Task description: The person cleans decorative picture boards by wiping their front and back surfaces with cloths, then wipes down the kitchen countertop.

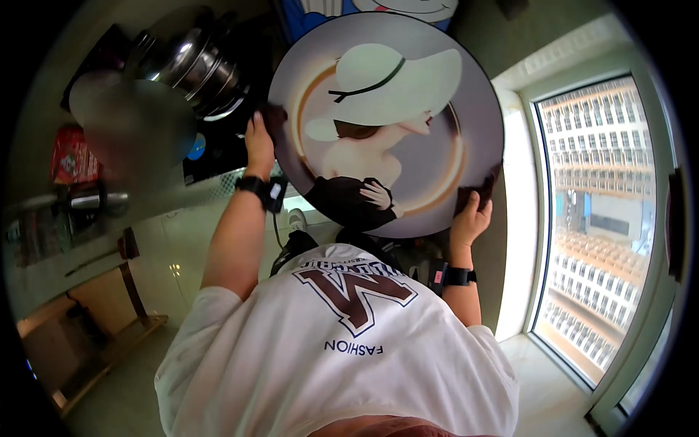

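"Starting with the head view, the only one on file: where is the round panel (426, 171)?"

"Held up in front of the person's body, between the left hand (260, 149) and the right hand (470, 224). No surface is seen bearing it."

"Progress?"

"Lifting and two-handed support are in effect, in my judgement. It is not seen set down or fixed anywhere; what else remains cannot be determined."

"Orientation?"

"The printed hat (400, 80) lies towards the far edge, so the picture's top points away from the person; the printed face looks to the right. Being round, the panel has no clear long axis. The picture's own upright runs from the near edge to the far edge. Exact tilt cannot be established."

"Condition of the fingers?"

"Left: at the panel's left edge, visible digits extended and close together, the others hidden. Right: at the near right edge, thumb and a finger slightly parted, closing on the rim; the rest cannot be told."

"Surroundings?"

"Metal pot (207, 73) on the dark hob (218, 156), beyond the left hand. Red packet (75, 154) farther left. Window (597, 218) to the right. Blue printed item (297, 18) partly covered by the panel's far edge."
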{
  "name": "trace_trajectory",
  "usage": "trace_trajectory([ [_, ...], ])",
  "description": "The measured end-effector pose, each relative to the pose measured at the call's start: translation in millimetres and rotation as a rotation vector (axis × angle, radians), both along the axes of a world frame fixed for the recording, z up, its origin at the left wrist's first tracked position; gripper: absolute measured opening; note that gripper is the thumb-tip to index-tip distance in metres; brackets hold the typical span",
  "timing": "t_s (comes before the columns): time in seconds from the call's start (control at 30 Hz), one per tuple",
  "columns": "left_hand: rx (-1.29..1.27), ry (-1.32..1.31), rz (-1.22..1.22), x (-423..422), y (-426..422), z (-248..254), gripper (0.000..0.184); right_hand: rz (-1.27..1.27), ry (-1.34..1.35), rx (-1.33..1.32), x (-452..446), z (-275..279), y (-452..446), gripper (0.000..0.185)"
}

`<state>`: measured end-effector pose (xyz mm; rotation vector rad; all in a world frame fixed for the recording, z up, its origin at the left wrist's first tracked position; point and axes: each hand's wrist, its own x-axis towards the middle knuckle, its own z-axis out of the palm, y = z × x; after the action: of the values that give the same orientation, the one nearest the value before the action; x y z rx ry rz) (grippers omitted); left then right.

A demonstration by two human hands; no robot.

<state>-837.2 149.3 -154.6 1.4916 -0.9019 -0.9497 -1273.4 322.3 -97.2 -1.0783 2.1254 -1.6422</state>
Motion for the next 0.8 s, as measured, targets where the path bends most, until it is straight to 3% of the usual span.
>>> trace_trajectory([
  [0.07, -0.055, 0.291, -0.046, -2.2, -17.7, 32.0, 0.051, 0.04, -0.007, -0.085, -14.2, -3.1, 6.3, 0.036],
  [0.13, -0.064, 0.281, -0.083, -6.2, -13.7, 71.4, 0.052, -0.025, -0.032, -0.099, -11.6, 16.4, 12.0, 0.035],
  [0.2, -0.106, 0.307, -0.023, -5.7, 0.5, 86.1, 0.052, 0.087, -0.006, -0.322, -29.0, -1.2, 13.9, 0.039],
  [0.27, -0.141, 0.319, 0.029, 5.1, 19.3, 96.1, 0.051, 0.163, -0.168, -0.359, -24.4, 15.1, 12.4, 0.04],
  [0.33, -0.161, 0.207, 0.111, 23.7, 43.3, 103.9, 0.049, 0.183, -0.16, -0.345, -19.6, 27.1, 7.2, 0.039],
  [0.4, -0.203, 0.185, 0.146, 52.5, 62.5, 107.2, 0.042, 0.193, 0.211, -0.174, -26.0, 31.7, 2.2, 0.038],
  [0.43, -0.195, 0.205, 0.211, 58.9, 74.5, 120.9, 0.041, 0.267, 0.265, -0.17, -27.6, 28.9, -1.8, 0.041],
  [0.57, -0.269, 0.15, 0.411, 121.7, 115.4, 157.7, 0.04, 0.438, 0.487, -0.007, 28.1, 56.7, -17.3, 0.037],
  [0.8, -0.469, 0.042, 0.692, 302.5, 196.5, 168.8, 0.045, 0.789, 0.464, 0.096, 196.6, 76.4, -29.4, 0.041],
])
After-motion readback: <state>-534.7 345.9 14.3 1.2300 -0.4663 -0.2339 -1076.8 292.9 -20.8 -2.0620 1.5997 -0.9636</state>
